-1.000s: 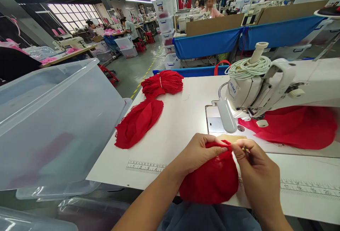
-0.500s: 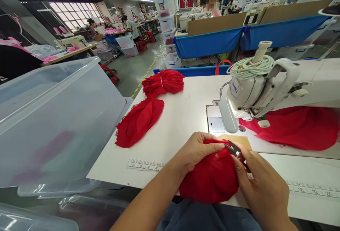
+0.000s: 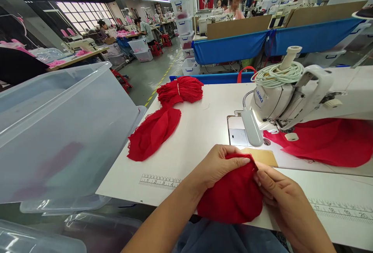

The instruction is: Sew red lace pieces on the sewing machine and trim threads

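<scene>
My left hand [image 3: 218, 165] pinches the top edge of a red fabric piece [image 3: 233, 196] that lies at the near edge of the white sewing table [image 3: 204, 129]. My right hand [image 3: 276, 193] grips the same piece from the right, fingers curled against it. The small snips seen a moment ago do not show now. Just beyond my hands is a tan card [image 3: 262, 156] and the white Juki sewing machine [image 3: 291, 94], with more red fabric [image 3: 326, 140] under its arm.
A flat stack of red pieces [image 3: 154, 130] and a tied red bundle [image 3: 182, 90] lie at the table's left. A large clear plastic bin [image 3: 58, 129] stands at my left. Blue-draped tables [image 3: 247, 43], stacked bins and other workers fill the background.
The snips that poked out of my right hand half a second ago are now out of sight. My right hand has closed in on the fabric's edge. The left hand has kept its pinch.
</scene>
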Motion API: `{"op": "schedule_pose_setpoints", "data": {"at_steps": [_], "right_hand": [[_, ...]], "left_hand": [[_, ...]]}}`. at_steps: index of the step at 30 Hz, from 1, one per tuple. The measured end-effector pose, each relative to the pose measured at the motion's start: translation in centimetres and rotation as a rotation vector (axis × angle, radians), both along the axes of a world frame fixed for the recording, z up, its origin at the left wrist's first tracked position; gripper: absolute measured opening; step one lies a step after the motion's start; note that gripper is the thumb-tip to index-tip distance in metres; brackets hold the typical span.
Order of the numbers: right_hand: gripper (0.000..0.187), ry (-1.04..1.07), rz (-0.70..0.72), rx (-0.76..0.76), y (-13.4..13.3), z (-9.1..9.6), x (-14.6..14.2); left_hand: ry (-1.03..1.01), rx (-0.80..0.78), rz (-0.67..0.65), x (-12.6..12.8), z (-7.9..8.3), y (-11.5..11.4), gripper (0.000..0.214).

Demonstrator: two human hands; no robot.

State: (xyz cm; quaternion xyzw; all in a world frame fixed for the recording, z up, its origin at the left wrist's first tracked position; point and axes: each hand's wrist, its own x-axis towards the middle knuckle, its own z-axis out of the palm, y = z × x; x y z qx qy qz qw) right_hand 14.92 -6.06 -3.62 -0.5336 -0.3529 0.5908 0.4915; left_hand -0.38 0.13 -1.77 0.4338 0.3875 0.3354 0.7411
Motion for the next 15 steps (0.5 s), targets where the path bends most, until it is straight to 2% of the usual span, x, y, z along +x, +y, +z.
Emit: {"op": "schedule_pose_setpoints", "data": {"at_steps": [3, 6, 9, 13, 15], "right_hand": [[0.039, 0.147, -0.067, -0.055, 0.3, 0.6, 0.1], [0.032, 0.209, -0.267, 0.012, 0.9, 1.5, 1.0], [0.028, 0.088, -0.371, 0.115, 1.0, 1.4, 2.0], [0.046, -0.161, -0.312, 0.07, 0.1, -0.4, 2.2], [0.049, -0.309, -0.274, 0.075, -0.3, -1.1, 1.8]], "left_hand": [[0.053, 0.067, -0.004, 0.0, -0.1, -0.1, 0.026], [0.095, 0.086, -0.017, 0.1, -0.2, -0.2, 0.019], [0.079, 0.027, 0.005, 0.1, -0.4, -0.1, 0.021], [0.05, 0.005, 0.023, 0.1, -0.5, 0.1, 0.026], [0.041, 0.011, 0.025, 0.1, -0.5, 0.1, 0.027]]}}
